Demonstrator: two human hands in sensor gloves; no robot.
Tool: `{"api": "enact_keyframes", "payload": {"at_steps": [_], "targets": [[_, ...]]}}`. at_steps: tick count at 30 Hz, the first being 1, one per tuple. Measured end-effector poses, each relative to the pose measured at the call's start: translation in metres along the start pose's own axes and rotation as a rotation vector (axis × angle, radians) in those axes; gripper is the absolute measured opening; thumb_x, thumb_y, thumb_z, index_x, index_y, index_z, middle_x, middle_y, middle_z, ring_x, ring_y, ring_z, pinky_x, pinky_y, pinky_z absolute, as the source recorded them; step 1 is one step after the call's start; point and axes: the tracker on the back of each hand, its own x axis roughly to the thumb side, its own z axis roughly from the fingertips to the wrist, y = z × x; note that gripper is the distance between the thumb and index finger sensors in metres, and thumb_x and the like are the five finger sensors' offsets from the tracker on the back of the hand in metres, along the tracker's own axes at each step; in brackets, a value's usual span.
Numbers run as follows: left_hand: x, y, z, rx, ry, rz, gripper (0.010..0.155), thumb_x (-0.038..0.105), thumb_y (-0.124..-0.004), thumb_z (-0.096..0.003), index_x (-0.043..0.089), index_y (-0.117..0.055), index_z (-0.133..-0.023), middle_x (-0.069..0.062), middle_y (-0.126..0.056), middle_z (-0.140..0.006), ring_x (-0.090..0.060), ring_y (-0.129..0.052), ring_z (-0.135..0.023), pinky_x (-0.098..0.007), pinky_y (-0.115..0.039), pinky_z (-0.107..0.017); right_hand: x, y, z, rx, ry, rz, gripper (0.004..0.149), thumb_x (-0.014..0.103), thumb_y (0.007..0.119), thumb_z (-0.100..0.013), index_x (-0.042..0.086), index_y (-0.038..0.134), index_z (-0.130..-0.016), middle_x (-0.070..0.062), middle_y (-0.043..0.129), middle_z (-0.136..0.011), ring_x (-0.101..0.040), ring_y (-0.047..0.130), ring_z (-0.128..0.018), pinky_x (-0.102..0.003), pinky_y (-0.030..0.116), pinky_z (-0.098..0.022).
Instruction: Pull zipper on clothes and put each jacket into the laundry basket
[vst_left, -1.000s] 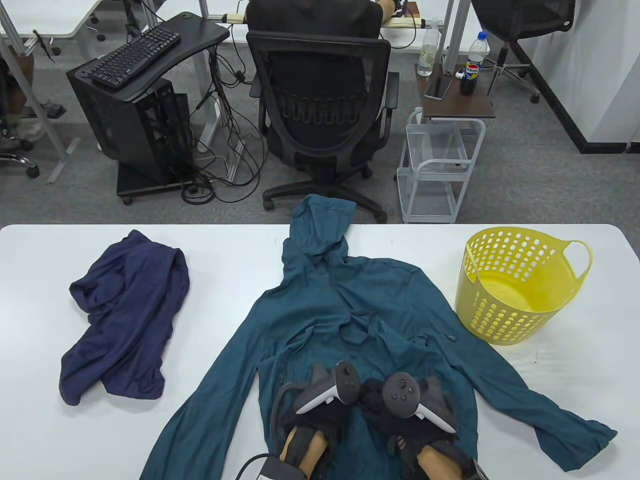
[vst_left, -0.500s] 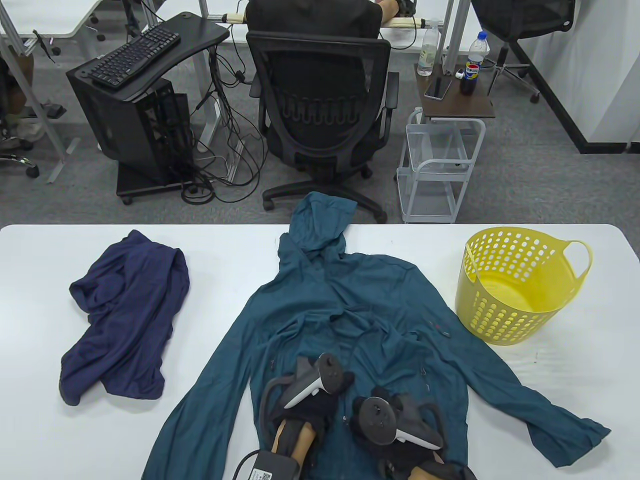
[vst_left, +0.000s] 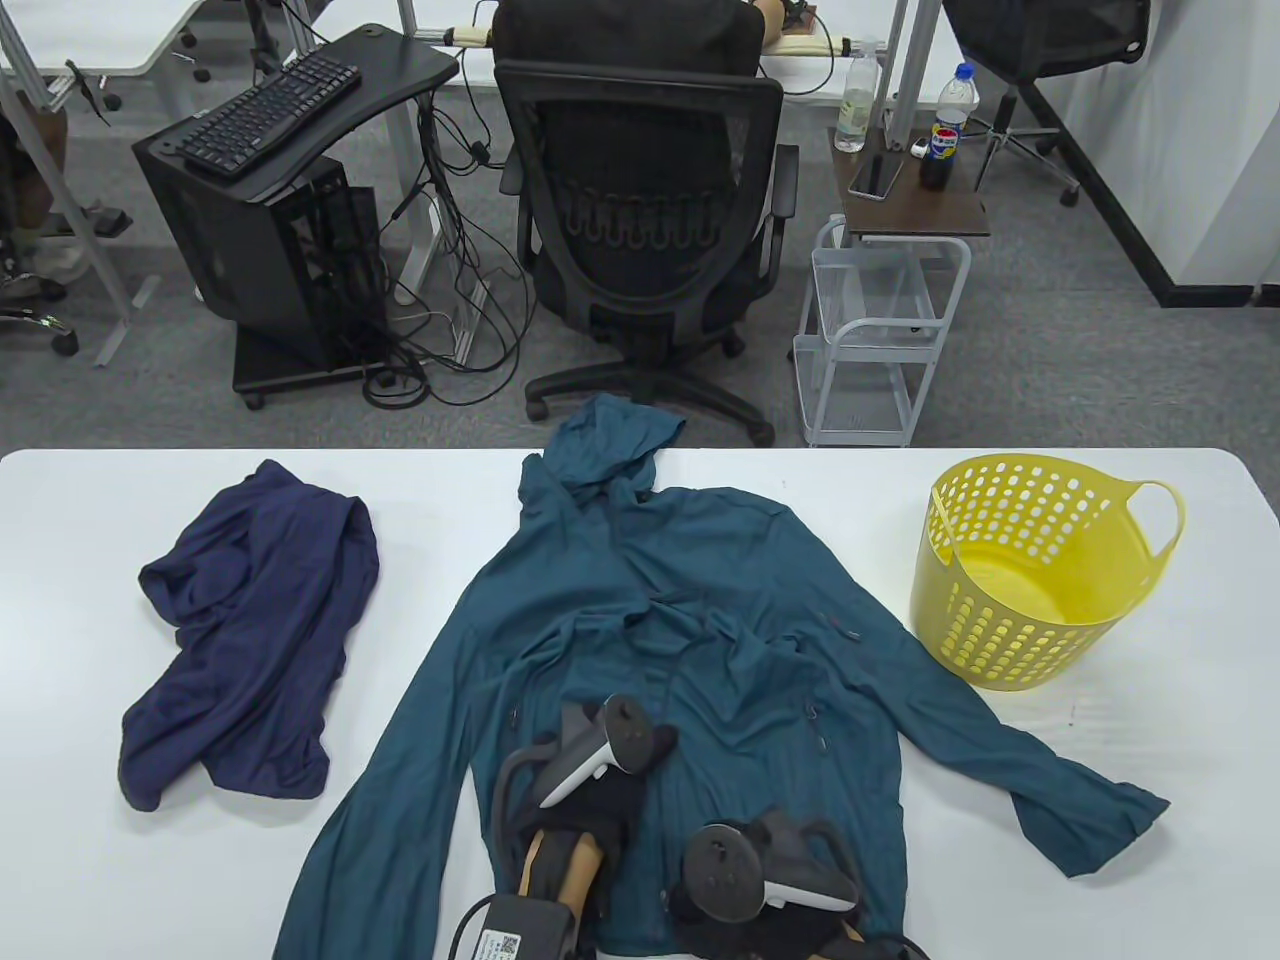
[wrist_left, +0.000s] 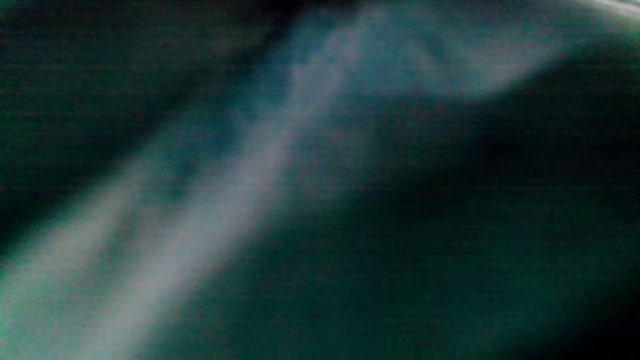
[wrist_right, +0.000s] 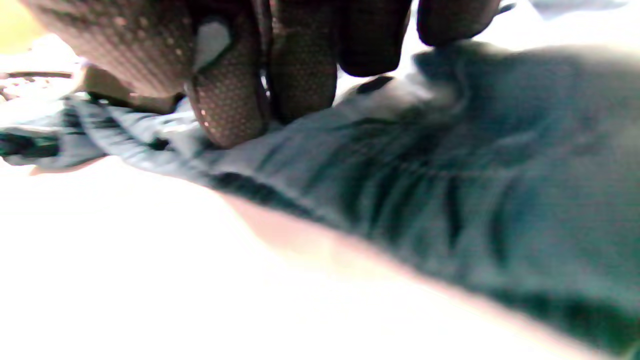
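1. The left hand (vst_left: 590, 790) is coming in from the near edge and lying on the lower front of the teal jacket (vst_left: 690, 560), its tracker (vst_left: 600, 750) tilted up toward the far left.
2. Its fingers are hidden under the tracker and glove, and the left wrist view is showing only blurred teal cloth, so I cannot tell whether this grip is clenched or released.
3. The right hand (vst_left: 760, 880) is sitting just right of the left one and nearer the tabletop's (vst_left: 80, 880) near edge, its tracker (vst_left: 735, 870) lying almost flat.
4. In the right wrist view the gloved fingers (wrist_right: 230, 100) are curling down together onto a bunched fold of the jacket, so this grip is grasping the cloth at the hem.
5. The jacket is lying spread face up beyond both grips, its hood (vst_left: 610, 440) hanging over the far edge and its sleeves reaching out to either side.
6. A navy jacket (vst_left: 250, 630) is lying crumpled well to the left of the left grip.
7. The yellow basket (vst_left: 1030, 570) is standing upright far to the right, beyond the right grip, apart from the teal sleeve.
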Motion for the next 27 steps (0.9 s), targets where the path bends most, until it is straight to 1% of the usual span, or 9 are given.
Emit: {"api": "enact_keyframes", "payload": {"at_steps": [6, 8, 10, 13, 15, 20, 22, 24, 27], "targets": [[-0.008, 0.002, -0.001, 0.001, 0.012, 0.020, 0.055, 0.046, -0.060, -0.0442, 0.068, -0.041, -0.092, 0.025, -0.023, -0.116, -0.018, -0.020, -0.109, -0.056, -0.026, -0.076, 0.008, 0.003, 0.000, 0.048, -0.065, -0.032, 0.042, 0.049, 0.079, -0.049, 0.024, 0.091, -0.080, -0.005, 0.078, -0.101, -0.041, 0.056, -0.101, -0.063, 0.051, -0.070], [-0.011, 0.003, -0.002, 0.008, 0.029, 0.020, 0.055, 0.047, -0.059, -0.0445, 0.069, -0.041, -0.091, 0.025, -0.023, -0.116, -0.019, -0.020, -0.109, -0.056, -0.026, -0.077, 0.011, 0.004, 0.002, 0.102, -0.126, -0.099, 0.041, 0.050, 0.078, -0.049, 0.025, 0.092, -0.079, -0.004, 0.077, -0.102, -0.041, 0.054, -0.102, -0.063, 0.050, -0.070], [-0.012, 0.003, -0.003, 0.008, 0.032, 0.027, 0.055, 0.047, -0.059, -0.0445, 0.069, -0.041, -0.091, 0.025, -0.023, -0.116, -0.019, -0.020, -0.109, -0.056, -0.026, -0.076, 0.013, 0.005, 0.002, 0.127, -0.142, -0.140, 0.041, 0.049, 0.078, -0.049, 0.024, 0.091, -0.079, -0.005, 0.076, -0.103, -0.042, 0.052, -0.103, -0.064, 0.048, -0.070], [-0.011, 0.003, -0.002, 0.014, 0.030, 0.011, 0.055, 0.046, -0.060, -0.0447, 0.068, -0.041, -0.091, 0.023, -0.023, -0.117, -0.022, -0.021, -0.109, -0.057, -0.027, -0.076, 0.010, 0.002, 0.003, 0.113, -0.126, -0.132, 0.044, 0.053, 0.076, -0.050, 0.026, 0.090, -0.082, -0.004, 0.074, -0.104, -0.042, 0.052, -0.103, -0.064, 0.048, -0.071], [-0.008, 0.002, 0.000, 0.023, 0.027, -0.006, 0.055, 0.046, -0.060, -0.0445, 0.068, -0.042, -0.091, 0.020, -0.025, -0.117, -0.025, -0.023, -0.109, -0.059, -0.030, -0.075, 0.002, -0.004, 0.005, 0.049, -0.092, -0.146, 0.052, 0.058, 0.075, -0.048, 0.023, 0.089, -0.084, -0.005, 0.074, -0.106, -0.042, 0.055, -0.102, -0.064, 0.049, -0.070], [0.003, 0.005, 0.009, 0.002, -0.022, -0.021, 0.054, 0.044, -0.062, -0.0438, 0.064, -0.050, -0.092, 0.012, -0.032, -0.117, -0.033, -0.032, -0.106, -0.064, -0.038, -0.072, -0.036, -0.027, 0.013, -0.189, 0.059, -0.194, 0.053, 0.055, 0.075, -0.048, 0.021, 0.088, -0.086, -0.006, 0.076, -0.106, -0.043, 0.061, -0.100, -0.065, 0.051, -0.069], [0.007, 0.007, 0.015, -0.029, -0.049, -0.027, 0.053, 0.043, -0.062, -0.0439, 0.062, -0.055, -0.093, 0.010, -0.036, -0.117, -0.035, -0.036, -0.106, -0.065, -0.042, -0.071, -0.054, -0.032, 0.017, -0.253, 0.124, -0.222, 0.052, 0.054, 0.074, -0.049, 0.022, 0.087, -0.088, -0.006, 0.075, -0.107, -0.043, 0.062, -0.099, -0.064, 0.053, -0.069], [0.013, 0.007, 0.022, -0.094, -0.084, -0.036, 0.052, 0.042, -0.062, -0.0443, 0.060, -0.057, -0.093, 0.010, -0.036, -0.117, -0.034, -0.036, -0.107, -0.064, -0.044, -0.071, -0.075, -0.038, 0.022, -0.325, 0.213, -0.267, 0.053, 0.053, 0.074, -0.049, 0.021, 0.085, -0.091, -0.006, 0.075, -0.107, -0.044, 0.060, -0.100, -0.065, 0.052, -0.069], [0.019, 0.006, 0.033, -0.181, -0.092, -0.012, 0.051, 0.040, -0.063, -0.0448, 0.056, -0.062, -0.093, 0.012, -0.035, -0.118, -0.032, -0.033, -0.108, -0.063, -0.041, -0.073, -0.096, -0.039, 0.027, -0.375, 0.289, -0.315, 0.054, 0.052, 0.074, -0.049, 0.021, 0.083, -0.092, -0.007, 0.075, -0.108, -0.045, 0.061, -0.100, -0.065, 0.052, -0.069]]}}
